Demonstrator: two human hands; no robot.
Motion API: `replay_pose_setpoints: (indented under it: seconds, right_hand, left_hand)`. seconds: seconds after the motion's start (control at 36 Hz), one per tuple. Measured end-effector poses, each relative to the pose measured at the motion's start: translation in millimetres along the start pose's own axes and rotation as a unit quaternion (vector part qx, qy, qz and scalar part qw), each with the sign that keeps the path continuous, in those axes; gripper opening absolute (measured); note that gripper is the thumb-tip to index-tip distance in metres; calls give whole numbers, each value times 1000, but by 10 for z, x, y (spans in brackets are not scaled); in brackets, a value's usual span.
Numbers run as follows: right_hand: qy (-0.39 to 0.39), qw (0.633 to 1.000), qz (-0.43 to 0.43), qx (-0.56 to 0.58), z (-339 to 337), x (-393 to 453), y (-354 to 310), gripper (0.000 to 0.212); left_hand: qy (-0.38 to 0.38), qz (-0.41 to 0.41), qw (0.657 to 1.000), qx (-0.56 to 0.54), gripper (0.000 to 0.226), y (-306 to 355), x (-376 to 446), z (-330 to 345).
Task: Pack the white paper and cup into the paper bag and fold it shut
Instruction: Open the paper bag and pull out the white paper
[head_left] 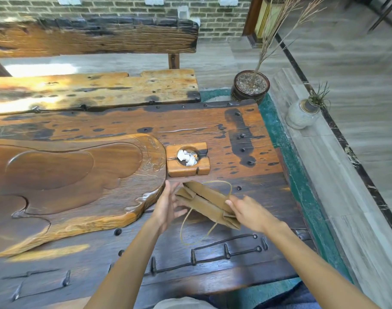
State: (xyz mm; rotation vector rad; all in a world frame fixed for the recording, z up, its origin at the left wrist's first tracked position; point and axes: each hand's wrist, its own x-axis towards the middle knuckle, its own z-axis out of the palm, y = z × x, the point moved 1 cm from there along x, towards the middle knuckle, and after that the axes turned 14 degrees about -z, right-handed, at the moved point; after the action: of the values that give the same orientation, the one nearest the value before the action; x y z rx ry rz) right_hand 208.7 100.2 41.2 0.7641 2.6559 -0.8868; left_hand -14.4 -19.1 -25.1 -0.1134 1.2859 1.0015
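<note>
Apparently we are near the end: the paper bag (207,204) lies flattened on the wooden table (246,134), its top looking folded, twine handles trailing. We see no white paper or cup outside it, so we judge them packed, though the inside is hidden. Our right hand (248,210) pinches the bag's near end; our left hand (168,204) hovers open beside it.
</note>
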Motion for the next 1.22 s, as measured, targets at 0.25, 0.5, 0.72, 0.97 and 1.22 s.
replay_pose_setpoints:
  seconds: [0.25, 0.5, 0.72, 0.97, 1.22]
  right_hand:
    - [60, 990, 44, 121, 260, -36, -112, 34]
    - [50, 990, 11, 129, 542, -93, -426, 25]
    - [38, 974, 27, 221, 635, -109, -489, 16]
    - [119, 925, 92, 348, 663, -159, -411, 13]
    - [239, 958, -44, -152, 647, -302, -541, 39]
  left_hand:
    - [-154, 10, 965, -213, 80, -557, -273, 279]
    - [-131, 49, 986, -92, 108, -933, -558, 446]
    - [-11, 17, 993, -114, 52, -966, -705, 543]
    - [142, -91, 983, -64, 22, -912, -669, 615]
    - [155, -85, 984, -36, 23, -861, -700, 594]
